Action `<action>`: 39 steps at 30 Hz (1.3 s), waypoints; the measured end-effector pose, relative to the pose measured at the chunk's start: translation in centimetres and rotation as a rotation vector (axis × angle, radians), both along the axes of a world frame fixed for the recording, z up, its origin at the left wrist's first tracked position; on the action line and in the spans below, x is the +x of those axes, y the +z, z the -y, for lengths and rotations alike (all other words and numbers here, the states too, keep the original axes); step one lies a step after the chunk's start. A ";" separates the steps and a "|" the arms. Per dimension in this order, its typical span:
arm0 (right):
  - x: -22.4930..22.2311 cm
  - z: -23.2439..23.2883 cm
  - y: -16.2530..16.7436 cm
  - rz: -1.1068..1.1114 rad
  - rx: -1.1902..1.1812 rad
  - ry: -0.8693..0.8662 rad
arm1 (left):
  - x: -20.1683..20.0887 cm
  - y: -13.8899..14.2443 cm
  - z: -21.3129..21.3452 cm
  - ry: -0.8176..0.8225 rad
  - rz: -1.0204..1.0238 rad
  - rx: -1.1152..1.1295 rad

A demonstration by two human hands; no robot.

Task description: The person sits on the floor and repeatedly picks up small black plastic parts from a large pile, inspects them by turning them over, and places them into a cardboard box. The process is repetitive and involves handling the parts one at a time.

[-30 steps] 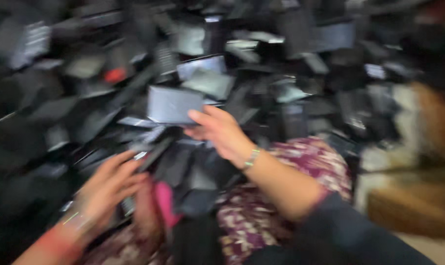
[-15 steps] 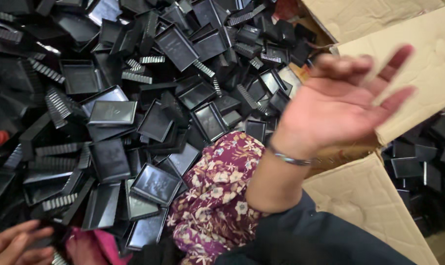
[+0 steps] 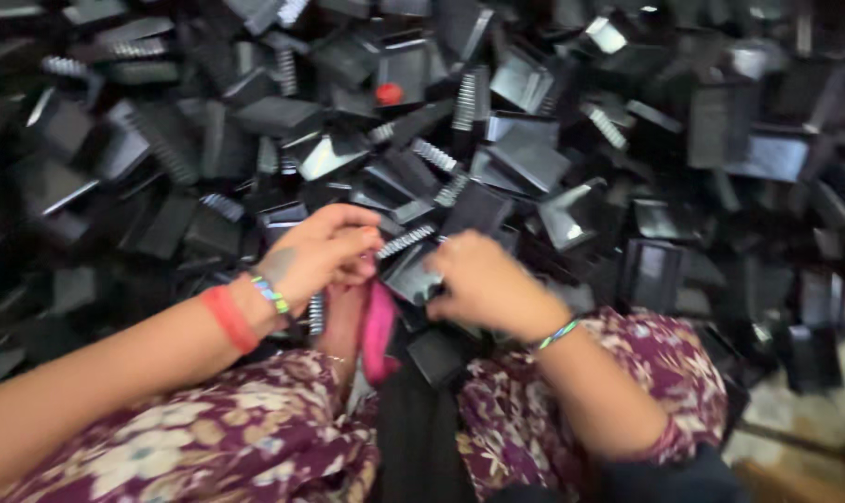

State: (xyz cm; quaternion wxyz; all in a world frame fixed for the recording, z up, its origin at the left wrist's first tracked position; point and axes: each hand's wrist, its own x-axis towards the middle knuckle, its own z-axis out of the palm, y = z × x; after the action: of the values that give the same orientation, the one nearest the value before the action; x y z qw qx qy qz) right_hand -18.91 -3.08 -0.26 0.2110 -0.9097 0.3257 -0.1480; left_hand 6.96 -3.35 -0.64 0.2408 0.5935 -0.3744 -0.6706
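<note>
A big heap of black plastic parts (image 3: pixel 525 158), some flat and tray-like, some with ribbed comb edges, fills the view. My left hand (image 3: pixel 322 253) and my right hand (image 3: pixel 483 284) meet at the near edge of the heap. Between them is one black plastic part (image 3: pixel 411 275), gripped by both hands. My left wrist wears a red band and a beaded bracelet; the right wrist wears a thin coloured bracelet. A pink object (image 3: pixel 378 331) lies just below my hands, between my knees.
My lap in maroon flowered cloth (image 3: pixel 255 447) fills the bottom of the view. A small red piece (image 3: pixel 389 93) sits among the black parts near the top. The floor shows at the bottom right corner (image 3: pixel 795 410).
My right hand, raised and open over cardboard boxes half a second ago, has come down to the heap and closed on a black part beside my left hand. The view swung left, away from the boxes.
</note>
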 end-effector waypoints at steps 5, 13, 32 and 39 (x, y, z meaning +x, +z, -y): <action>2.0 -2.7 -6.1 -0.030 0.073 0.052 | 0.0 -1.6 0.6 -0.079 0.092 -0.042; -0.8 -0.9 -6.9 1.006 1.221 -0.272 | -1.8 0.7 0.8 -0.541 0.310 -0.686; -9.0 8.6 -7.3 0.213 -0.094 -0.687 | -4.0 0.0 1.3 -0.213 0.178 -0.414; -6.4 3.4 -5.1 0.746 0.464 -0.396 | -3.6 -1.6 1.5 -0.133 0.014 -0.343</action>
State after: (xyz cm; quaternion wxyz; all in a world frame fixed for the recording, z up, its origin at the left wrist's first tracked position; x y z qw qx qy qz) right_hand -25.31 -6.47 -5.39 0.4786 -0.6440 0.4192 -0.4248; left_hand 3.34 -4.88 -2.19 0.2912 0.5222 -0.5234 -0.6071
